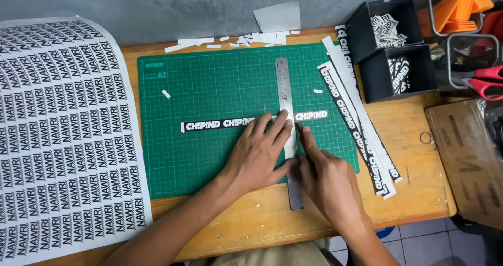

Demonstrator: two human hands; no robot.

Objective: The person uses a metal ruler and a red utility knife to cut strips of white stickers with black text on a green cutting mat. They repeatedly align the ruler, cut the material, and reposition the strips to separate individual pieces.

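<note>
My left hand point(259, 153) lies flat on a steel ruler point(283, 82) and presses it down across a black strip of printed labels point(217, 124) on a green cutting mat point(209, 82). My right hand point(327, 179) is closed on a small red-tipped cutter point(299, 131), whose tip rests against the ruler's right edge where it crosses the strip. The strip's right end point(312, 115) sticks out past the ruler. The ruler runs from the mat's top to below its front edge.
A large printed label sheet point(57, 140) hangs over the table's left side. Several cut strips point(361, 135) lie right of the mat. Two black boxes point(398, 72) with cut labels, red scissors point(487, 82), an orange object and paper scraps point(251, 38) sit at the back.
</note>
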